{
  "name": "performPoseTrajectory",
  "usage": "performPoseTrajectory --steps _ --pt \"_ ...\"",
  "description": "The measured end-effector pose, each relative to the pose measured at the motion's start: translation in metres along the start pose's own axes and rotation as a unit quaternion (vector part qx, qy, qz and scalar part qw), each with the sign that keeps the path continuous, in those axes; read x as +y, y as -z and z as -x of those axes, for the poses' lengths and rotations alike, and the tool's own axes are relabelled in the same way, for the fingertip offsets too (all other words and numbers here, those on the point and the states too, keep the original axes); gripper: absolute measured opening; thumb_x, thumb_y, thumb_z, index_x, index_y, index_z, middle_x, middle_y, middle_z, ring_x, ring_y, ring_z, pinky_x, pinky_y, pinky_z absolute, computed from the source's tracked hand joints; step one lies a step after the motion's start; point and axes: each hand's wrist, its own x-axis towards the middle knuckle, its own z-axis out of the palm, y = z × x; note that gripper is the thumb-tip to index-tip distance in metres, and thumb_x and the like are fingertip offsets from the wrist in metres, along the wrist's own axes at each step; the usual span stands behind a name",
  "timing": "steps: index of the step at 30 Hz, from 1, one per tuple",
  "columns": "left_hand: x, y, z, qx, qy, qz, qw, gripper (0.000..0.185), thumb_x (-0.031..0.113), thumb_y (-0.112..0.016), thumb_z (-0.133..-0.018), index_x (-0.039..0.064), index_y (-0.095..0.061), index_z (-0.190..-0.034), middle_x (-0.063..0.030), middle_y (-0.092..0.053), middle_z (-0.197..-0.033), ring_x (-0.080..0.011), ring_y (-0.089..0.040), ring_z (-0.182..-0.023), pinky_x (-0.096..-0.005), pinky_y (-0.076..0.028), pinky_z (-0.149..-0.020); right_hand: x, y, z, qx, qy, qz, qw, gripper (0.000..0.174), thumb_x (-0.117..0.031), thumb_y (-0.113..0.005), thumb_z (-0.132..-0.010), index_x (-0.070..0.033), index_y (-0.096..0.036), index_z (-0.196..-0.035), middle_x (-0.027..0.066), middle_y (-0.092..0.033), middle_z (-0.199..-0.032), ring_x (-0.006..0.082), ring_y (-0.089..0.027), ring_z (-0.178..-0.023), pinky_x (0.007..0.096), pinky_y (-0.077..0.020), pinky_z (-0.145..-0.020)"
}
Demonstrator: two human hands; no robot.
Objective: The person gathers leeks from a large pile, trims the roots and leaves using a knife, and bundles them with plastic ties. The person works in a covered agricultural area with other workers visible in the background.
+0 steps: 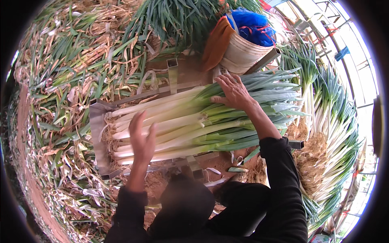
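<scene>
Several large leeks or Welsh onions (182, 127) lie side by side in a metal frame (100, 136) before me. Their white shafts and roots point left, toward the frame's upright end plate, and the green leaves fan out to the right. My left hand (142, 139) is over the white shafts near the root end, blurred, with thumb and fingers apart; whether it touches them I cannot tell. On the upper edge of the green leaves rests my right hand (232, 92), fingers spread and palm down. Neither hand grips a stalk.
A white bucket (243, 51) holding blue netting (252, 25), with a brown cloth (217, 42) over its rim, stands beyond the frame. More leeks are piled at the right (328, 145) and at the top (173, 21). Discarded leaves (67, 106) cover the ground at left.
</scene>
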Motion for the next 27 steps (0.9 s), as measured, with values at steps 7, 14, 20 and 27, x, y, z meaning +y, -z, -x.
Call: performPoseTrajectory --steps 7,14,20,27 --pt "-0.018 -0.045 -0.006 -0.094 -0.119 -0.276 0.949 0.062 0.047 -0.057 -0.100 0.009 -0.048 -0.149 -0.0232 -0.042 -0.152 -0.0472 -0.035 -0.142 -0.0632 -0.025 -0.117 -0.009 0.021 0.019 -0.138 -0.056 -0.005 0.989 0.083 -0.068 -0.056 -0.093 -0.002 -0.053 -0.142 0.0197 -0.059 -0.138 0.0352 -0.050 -0.133 0.0468 -0.0352 -0.111" --pt "-0.030 -0.037 0.012 -0.102 -0.182 -0.275 0.938 0.077 0.057 -0.062 -0.093 0.010 -0.043 -0.152 -0.0221 -0.039 -0.152 -0.0472 -0.034 -0.142 -0.0657 -0.023 -0.117 0.003 -0.003 0.043 -0.012 -0.025 -0.031 0.999 0.072 -0.060 -0.060 -0.094 -0.002 -0.056 -0.137 0.0167 -0.058 -0.137 0.0325 -0.051 -0.131 0.0462 -0.0352 -0.111" --pt "-0.025 -0.035 0.003 -0.102 -0.165 -0.297 0.935 0.083 0.071 -0.052 -0.093 0.011 -0.046 -0.150 -0.0203 -0.044 -0.147 -0.0433 -0.040 -0.136 -0.0599 -0.027 -0.115 0.016 -0.008 0.011 -0.001 -0.036 -0.009 0.999 0.075 -0.061 -0.055 -0.096 -0.002 -0.053 -0.141 0.0190 -0.053 -0.144 0.0333 -0.046 -0.137 0.0470 -0.0331 -0.114" --pt "-0.024 -0.030 0.000 -0.114 -0.189 -0.272 0.936 0.079 0.068 -0.064 -0.087 0.011 -0.055 -0.140 -0.0136 -0.053 -0.129 -0.0330 -0.049 -0.119 -0.0512 -0.037 -0.103 0.015 0.000 0.042 -0.059 -0.066 -0.039 0.995 0.070 -0.060 -0.054 -0.097 -0.003 -0.056 -0.137 0.0195 -0.061 -0.134 0.0337 -0.054 -0.129 0.0456 -0.0381 -0.108"
